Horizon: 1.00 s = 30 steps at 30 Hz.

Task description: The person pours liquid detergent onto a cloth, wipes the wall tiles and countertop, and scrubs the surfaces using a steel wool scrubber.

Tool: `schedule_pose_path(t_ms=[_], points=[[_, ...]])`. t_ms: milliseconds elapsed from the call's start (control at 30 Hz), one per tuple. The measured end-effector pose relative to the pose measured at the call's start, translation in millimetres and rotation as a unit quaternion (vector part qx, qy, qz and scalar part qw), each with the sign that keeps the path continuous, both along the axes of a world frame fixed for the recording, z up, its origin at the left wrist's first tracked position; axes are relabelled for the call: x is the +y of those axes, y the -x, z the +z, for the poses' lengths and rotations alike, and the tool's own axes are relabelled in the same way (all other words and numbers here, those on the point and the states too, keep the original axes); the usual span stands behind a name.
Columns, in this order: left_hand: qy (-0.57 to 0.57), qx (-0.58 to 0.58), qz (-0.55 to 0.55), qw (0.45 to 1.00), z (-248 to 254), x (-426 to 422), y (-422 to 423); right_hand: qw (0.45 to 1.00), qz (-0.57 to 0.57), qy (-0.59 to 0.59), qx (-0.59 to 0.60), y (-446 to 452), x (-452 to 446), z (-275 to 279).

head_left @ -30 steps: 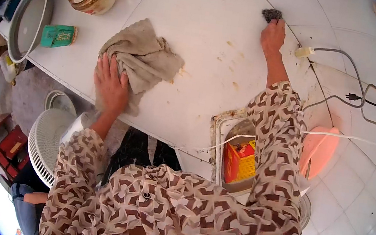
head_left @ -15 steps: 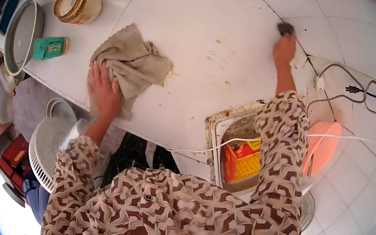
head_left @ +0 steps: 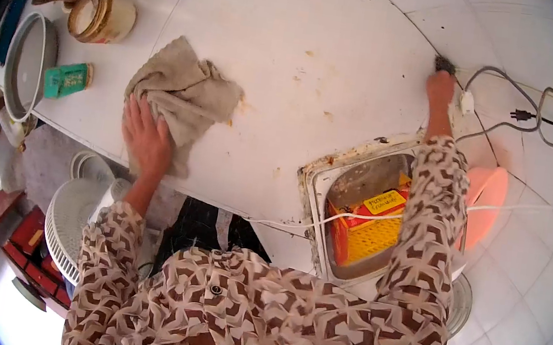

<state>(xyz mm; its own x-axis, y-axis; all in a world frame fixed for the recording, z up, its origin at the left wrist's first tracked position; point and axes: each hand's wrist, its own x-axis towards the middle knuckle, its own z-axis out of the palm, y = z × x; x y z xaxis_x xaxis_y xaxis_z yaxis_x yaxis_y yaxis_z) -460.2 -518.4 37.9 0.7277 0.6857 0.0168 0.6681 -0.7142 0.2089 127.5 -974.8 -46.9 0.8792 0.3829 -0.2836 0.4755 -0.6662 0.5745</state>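
My left hand (head_left: 146, 136) lies flat with fingers stretched on a crumpled grey-brown cloth (head_left: 185, 94) near the counter's front edge. At the seam between the white counter (head_left: 259, 38) and the tiled wall, my right hand (head_left: 440, 89) is closed around a dark scouring pad (head_left: 445, 65). Part of the pad is hidden by the fingers. Brownish stains (head_left: 328, 116) mark the counter between my hands. Close beside my right hand is a small white fitting (head_left: 466, 102) on a grey cable.
A sink (head_left: 318, 199) holding a red-and-yellow package (head_left: 366, 233) lies under my right forearm, crossed by a white cord. Left are a green tin (head_left: 67, 80), a round pan (head_left: 47, 72) and a jar (head_left: 112, 18). A black plug (head_left: 522, 115) and pink item (head_left: 486, 200) are right.
My right hand has slid along the wall seam with the scouring pad, toward the cable. My left hand stays on the cloth. The view has shifted slightly, showing more of the sink.
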Motion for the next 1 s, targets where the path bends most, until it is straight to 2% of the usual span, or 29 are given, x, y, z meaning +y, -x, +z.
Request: schedule_pose_path(t_ms=[33, 67, 100, 133, 200, 233, 267, 333, 367, 467, 567, 600, 633, 700, 767, 833, 933, 1000], points=[[-0.001, 0.005, 0.002, 1.0, 0, 1, -4, 0.994, -0.019, -0.104, -0.022, 21, 20, 5], [0.0, 0.012, 0.005, 1.0, 1, 2, -3, 0.976, 0.013, -0.2, -0.088, 48, 49, -1], [0.004, 0.019, 0.009, 1.0, 1, 0, -2, 0.943, 0.055, -0.294, -0.147, 80, 84, -1], [0.003, 0.012, 0.008, 1.0, 0, -2, -2, 0.884, 0.147, -0.372, -0.241, 115, 110, 2], [0.003, -0.001, 0.002, 1.0, -1, 1, 0, 0.917, -0.038, -0.391, -0.068, 168, 135, 59], [-0.004, 0.006, 0.011, 1.0, -5, 2, 0, 0.946, -0.027, -0.305, -0.111, 168, 115, 59], [0.0, 0.005, 0.008, 1.0, -4, 1, 1, 0.924, -0.092, -0.365, -0.064, 146, 86, 53], [-0.002, 0.002, 0.006, 1.0, -3, 3, 0, 0.942, -0.104, -0.296, -0.121, 116, 60, 54], [-0.004, 0.001, 0.007, 1.0, -3, 2, 1, 0.922, -0.208, -0.32, -0.068, 106, 65, 55], [-0.009, -0.008, 0.009, 1.0, -3, 1, -4, 0.927, 0.006, -0.36, -0.107, 143, 112, 29], [-0.013, -0.006, -0.006, 1.0, -1, 3, -4, 0.917, 0.057, -0.378, -0.115, 149, 91, 27], [-0.013, -0.003, -0.004, 1.0, -7, 4, 0, 0.868, -0.066, -0.487, -0.068, 133, 69, 32], [-0.015, 0.002, 0.001, 1.0, -10, 5, 5, 0.94, 0.019, -0.32, -0.119, 93, 16, 19], [-0.009, -0.008, 0.003, 1.0, -4, 6, -4, 0.974, -0.094, -0.199, -0.047, 57, 2, 1], [0.002, -0.006, 0.0, 1.0, 2, 2, -1, 0.946, -0.108, -0.293, -0.085, 97, 47, 25], [0.007, -0.012, 0.004, 1.0, 2, 0, -2, 0.893, -0.04, -0.44, -0.086, 147, 112, 39], [0.014, 0.004, 0.015, 1.0, -2, 1, -2, 0.827, -0.072, -0.556, 0.035, 232, 189, 84], [0.012, -0.007, 0.008, 1.0, 0, 1, 0, 0.893, 0.066, -0.446, -0.018, 200, 149, 53]])
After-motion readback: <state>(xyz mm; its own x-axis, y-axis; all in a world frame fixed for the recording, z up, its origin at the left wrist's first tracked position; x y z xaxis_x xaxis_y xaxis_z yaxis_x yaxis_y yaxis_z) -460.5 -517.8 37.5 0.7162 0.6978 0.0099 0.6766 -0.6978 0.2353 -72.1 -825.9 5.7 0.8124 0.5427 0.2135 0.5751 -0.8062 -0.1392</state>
